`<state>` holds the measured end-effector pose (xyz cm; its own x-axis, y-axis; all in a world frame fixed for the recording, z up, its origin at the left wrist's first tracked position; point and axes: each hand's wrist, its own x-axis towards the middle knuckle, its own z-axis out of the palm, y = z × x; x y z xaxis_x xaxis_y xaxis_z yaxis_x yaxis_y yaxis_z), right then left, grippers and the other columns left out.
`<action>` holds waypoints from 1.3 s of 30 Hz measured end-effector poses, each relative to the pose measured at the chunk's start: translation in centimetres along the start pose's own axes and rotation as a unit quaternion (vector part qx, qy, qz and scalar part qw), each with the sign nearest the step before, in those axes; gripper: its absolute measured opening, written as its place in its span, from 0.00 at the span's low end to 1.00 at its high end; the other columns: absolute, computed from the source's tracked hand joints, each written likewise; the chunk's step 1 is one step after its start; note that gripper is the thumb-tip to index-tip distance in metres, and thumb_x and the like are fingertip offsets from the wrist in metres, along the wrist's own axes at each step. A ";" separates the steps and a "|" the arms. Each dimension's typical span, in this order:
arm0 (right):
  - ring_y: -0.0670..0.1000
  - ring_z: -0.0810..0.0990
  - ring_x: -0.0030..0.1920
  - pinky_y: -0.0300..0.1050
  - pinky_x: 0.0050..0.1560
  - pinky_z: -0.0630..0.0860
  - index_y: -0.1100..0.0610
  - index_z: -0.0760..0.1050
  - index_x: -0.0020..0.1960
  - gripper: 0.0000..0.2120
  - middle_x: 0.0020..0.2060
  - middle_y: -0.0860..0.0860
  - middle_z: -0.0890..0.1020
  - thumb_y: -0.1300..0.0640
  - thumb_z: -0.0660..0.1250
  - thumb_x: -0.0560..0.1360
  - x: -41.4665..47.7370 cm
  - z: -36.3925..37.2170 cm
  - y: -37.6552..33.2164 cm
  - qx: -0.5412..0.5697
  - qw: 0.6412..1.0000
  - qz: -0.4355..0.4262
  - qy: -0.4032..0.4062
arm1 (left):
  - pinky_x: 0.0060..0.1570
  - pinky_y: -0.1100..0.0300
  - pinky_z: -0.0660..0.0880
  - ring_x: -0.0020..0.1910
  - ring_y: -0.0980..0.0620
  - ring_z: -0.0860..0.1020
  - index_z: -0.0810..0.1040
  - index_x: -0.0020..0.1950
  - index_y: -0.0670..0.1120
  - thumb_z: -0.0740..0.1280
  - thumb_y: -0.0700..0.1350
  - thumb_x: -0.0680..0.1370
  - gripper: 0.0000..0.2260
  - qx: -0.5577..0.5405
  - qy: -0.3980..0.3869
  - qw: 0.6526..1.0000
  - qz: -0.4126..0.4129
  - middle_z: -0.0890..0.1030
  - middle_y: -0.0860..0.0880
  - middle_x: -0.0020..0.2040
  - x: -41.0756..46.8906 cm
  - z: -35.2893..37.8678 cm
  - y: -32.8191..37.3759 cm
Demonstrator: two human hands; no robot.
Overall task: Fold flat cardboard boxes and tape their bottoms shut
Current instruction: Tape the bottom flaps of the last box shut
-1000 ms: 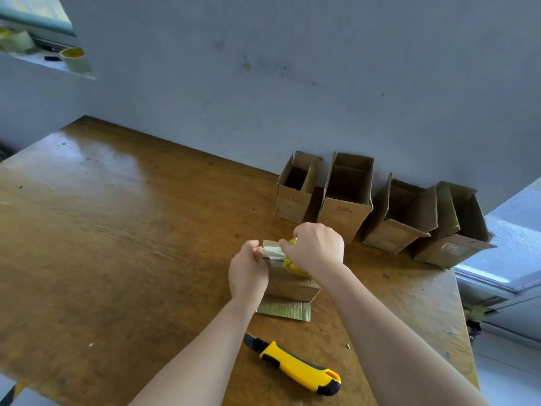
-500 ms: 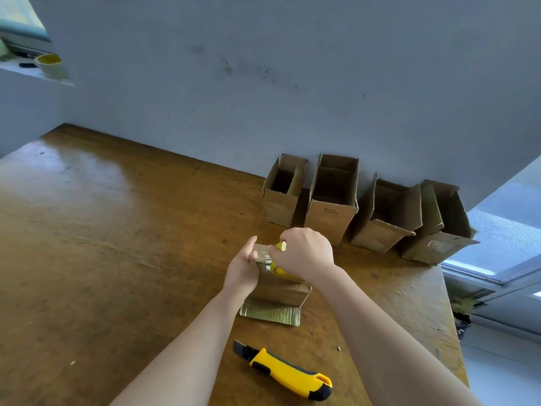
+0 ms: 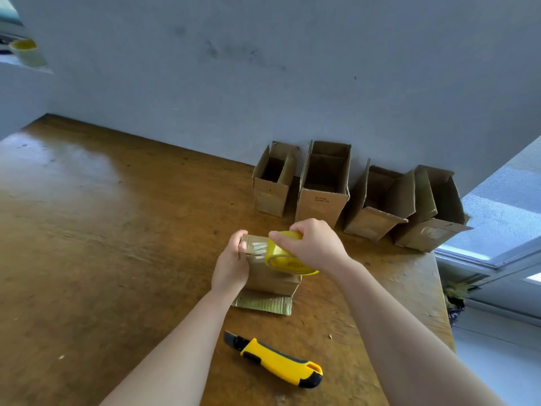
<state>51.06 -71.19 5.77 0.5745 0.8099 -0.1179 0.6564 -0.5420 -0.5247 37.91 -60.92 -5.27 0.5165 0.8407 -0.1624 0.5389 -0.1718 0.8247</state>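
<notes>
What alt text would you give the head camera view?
A person's left hand steadies a small cardboard box on a wooden table while the right hand pulls a yellow tape roll across its top. A utility knife lies nearer; four open boxes line the wall.

Your two arms come in from the bottom edge of the frame, both bare to as far as the pic shows, no sleeve visible. Left hand (image 3: 231,263) and right hand (image 3: 314,244) sit near frame centre, both bare, w/ no glove. Left forearm (image 3: 175,350) runs from lower left-centre, right forearm (image 3: 409,332) from lower right. Fingernails short & plain on the right hand.
</notes>
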 end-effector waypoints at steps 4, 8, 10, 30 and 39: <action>0.44 0.75 0.34 0.35 0.29 0.66 0.53 0.81 0.51 0.27 0.34 0.43 0.76 0.31 0.61 0.73 0.2 -0.3 0.7 -0.058 0.998 0.001 0.014 | 0.53 0.57 0.74 0.62 0.47 0.74 0.64 0.73 0.52 0.48 0.48 0.84 0.18 0.011 -0.001 1.000 -0.002 0.75 0.46 0.66 0.1 0.0 0.0; 0.44 0.74 0.32 0.37 0.27 0.66 0.54 0.82 0.48 0.26 0.30 0.43 0.74 0.33 0.59 0.74 0.4 -0.6 1.5 -0.102 0.994 0.015 0.019 | 0.57 0.55 0.73 0.64 0.48 0.73 0.64 0.73 0.52 0.48 0.49 0.84 0.18 0.001 -0.007 1.000 -0.001 0.73 0.47 0.67 0.1 -0.1 -0.1; 0.44 0.73 0.31 0.37 0.27 0.65 0.55 0.82 0.46 0.25 0.29 0.44 0.73 0.34 0.59 0.75 0.3 -0.8 2.1 -0.131 0.991 0.022 0.021 | 0.56 0.55 0.72 0.64 0.48 0.72 0.64 0.73 0.52 0.48 0.49 0.84 0.18 -0.006 -0.014 1.000 -0.001 0.73 0.47 0.67 0.1 -0.1 -0.2; 0.44 0.75 0.30 0.36 0.26 0.65 0.52 0.78 0.41 0.27 0.30 0.46 0.77 0.29 0.59 0.72 0.4 0.2 4.9 -0.211 0.973 0.093 -0.005 | 0.63 0.53 0.70 0.67 0.48 0.70 0.63 0.73 0.52 0.50 0.49 0.84 0.17 0.014 -0.006 0.999 0.032 0.71 0.49 0.70 -0.2 -0.2 -0.6; 0.45 0.75 0.31 0.37 0.26 0.67 0.53 0.81 0.46 0.29 0.32 0.45 0.77 0.28 0.57 0.72 0.7 1.7 6.5 -0.208 0.973 0.094 -0.008 | 0.60 0.56 0.71 0.67 0.49 0.70 0.63 0.73 0.53 0.52 0.49 0.83 0.17 0.017 -0.001 0.999 0.032 0.71 0.50 0.70 -0.4 -0.1 -0.5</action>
<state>54.92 -73.74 0.88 0.6990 0.6886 -0.1931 0.6829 -0.7228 -0.1056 37.35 -61.07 -5.57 0.5522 0.8264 -0.1100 0.5264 -0.2432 0.8147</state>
